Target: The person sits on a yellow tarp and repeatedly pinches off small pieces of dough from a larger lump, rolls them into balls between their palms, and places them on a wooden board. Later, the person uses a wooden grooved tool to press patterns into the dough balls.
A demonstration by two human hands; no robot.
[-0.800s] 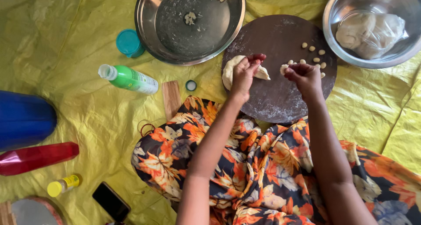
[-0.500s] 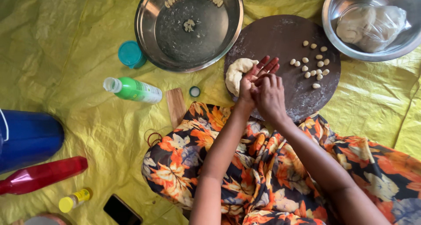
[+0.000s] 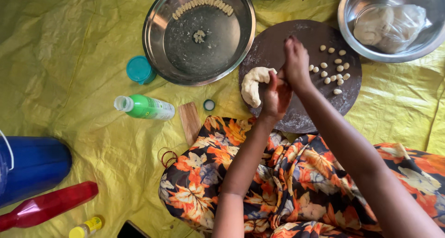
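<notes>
- Pressing together over a round dark board point(image 3: 301, 38), palm against palm: left hand point(image 3: 274, 96) below, right hand point(image 3: 295, 62) above, fingers of both stretched out flat rather than curled.
- Cannot tell whether anything is held between the palms; whatever might be there is hidden.
- Lying on the board just left of the left hand, close to or touching its fingers: a curved lump of pale dough point(image 3: 254, 84).
- Scattered on the board's right half, just beside the right wrist: a cluster of small dough balls point(image 3: 334, 69).
- Sitting on a yellow plastic sheet point(image 3: 60, 57) above and left of the board: a wide steel pan point(image 3: 199, 34) with a row of shaped dough pieces point(image 3: 201, 4) along its far rim and one bit in the middle.
- Standing at the top right, just past the board: a steel bowl point(image 3: 357, 43) holding a plastic-wrapped mass of dough point(image 3: 389, 27).
- Lying left of the lap, on the sheet: a green bottle point(image 3: 146, 107) on its side, a teal lid point(image 3: 139, 69), a small cap point(image 3: 209, 104) and a ridged wooden paddle point(image 3: 190, 122).
- Showing at the lower left edge: a blue bucket point(image 3: 32, 168) and a red bottle point(image 3: 46, 205).
</notes>
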